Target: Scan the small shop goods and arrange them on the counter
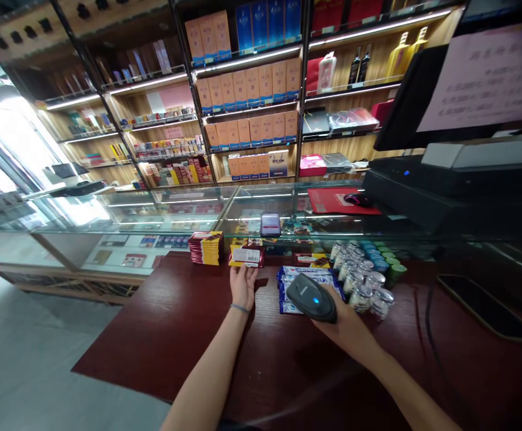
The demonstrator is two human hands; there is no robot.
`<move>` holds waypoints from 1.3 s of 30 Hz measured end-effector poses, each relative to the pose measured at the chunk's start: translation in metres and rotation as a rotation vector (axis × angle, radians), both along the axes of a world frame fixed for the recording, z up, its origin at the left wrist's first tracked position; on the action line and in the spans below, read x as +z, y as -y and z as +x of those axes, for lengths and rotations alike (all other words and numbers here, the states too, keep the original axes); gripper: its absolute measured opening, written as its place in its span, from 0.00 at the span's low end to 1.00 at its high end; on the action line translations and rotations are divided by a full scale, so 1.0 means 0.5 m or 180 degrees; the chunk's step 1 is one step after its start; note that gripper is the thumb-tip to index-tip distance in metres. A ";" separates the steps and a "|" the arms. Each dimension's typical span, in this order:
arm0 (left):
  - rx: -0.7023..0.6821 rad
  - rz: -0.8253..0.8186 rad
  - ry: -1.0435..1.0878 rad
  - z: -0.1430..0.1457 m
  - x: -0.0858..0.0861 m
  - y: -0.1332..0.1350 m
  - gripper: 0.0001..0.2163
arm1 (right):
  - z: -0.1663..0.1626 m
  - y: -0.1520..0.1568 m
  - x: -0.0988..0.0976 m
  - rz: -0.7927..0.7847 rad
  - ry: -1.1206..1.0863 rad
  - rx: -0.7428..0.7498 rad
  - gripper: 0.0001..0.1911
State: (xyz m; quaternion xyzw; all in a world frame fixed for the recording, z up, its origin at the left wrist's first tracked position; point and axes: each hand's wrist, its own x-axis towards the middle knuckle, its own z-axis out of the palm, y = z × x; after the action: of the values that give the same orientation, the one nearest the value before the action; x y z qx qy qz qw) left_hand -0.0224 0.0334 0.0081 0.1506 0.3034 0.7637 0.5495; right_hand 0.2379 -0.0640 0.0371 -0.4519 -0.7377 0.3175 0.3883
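Gripped by its lower edge in the left hand (pixel 243 286), a small red packet (pixel 247 256) is held above the dark red counter (pixel 162 335). It is judged light, stiff and glossy (perhaps slippery), best held by the edges, while a black barcode scanner (pixel 311 297) is clasped in the right hand (pixel 344 323).

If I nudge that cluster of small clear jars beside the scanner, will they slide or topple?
The small clear jars stand upright and packed together, so they would probably shove as a group. Outer ones look apt to tip. Their round shape suggests a fallen one would roll across the dark red countertop.

Scanner (pixel 311 297) right of packet (pixel 246 256), on counter (pixel 162 335)
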 end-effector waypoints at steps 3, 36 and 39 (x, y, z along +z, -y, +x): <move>-0.0001 0.0024 0.0040 -0.001 0.001 0.000 0.11 | -0.006 0.006 0.007 -0.0031 0.0094 0.0010 0.27; 0.1769 -0.0101 -0.1211 -0.104 0.105 -0.030 0.16 | 0.014 -0.015 -0.022 -0.0084 -0.0353 -0.0186 0.24; 0.2090 0.0292 -0.2240 -0.184 0.155 -0.048 0.14 | 0.010 -0.011 -0.013 -0.0114 -0.0533 -0.0251 0.22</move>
State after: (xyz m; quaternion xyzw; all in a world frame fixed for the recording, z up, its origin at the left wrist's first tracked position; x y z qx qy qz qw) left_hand -0.1145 0.0574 0.0855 0.3203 0.4684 0.8121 0.1362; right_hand 0.2431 -0.0586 0.0305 -0.4593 -0.6785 0.3518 0.4527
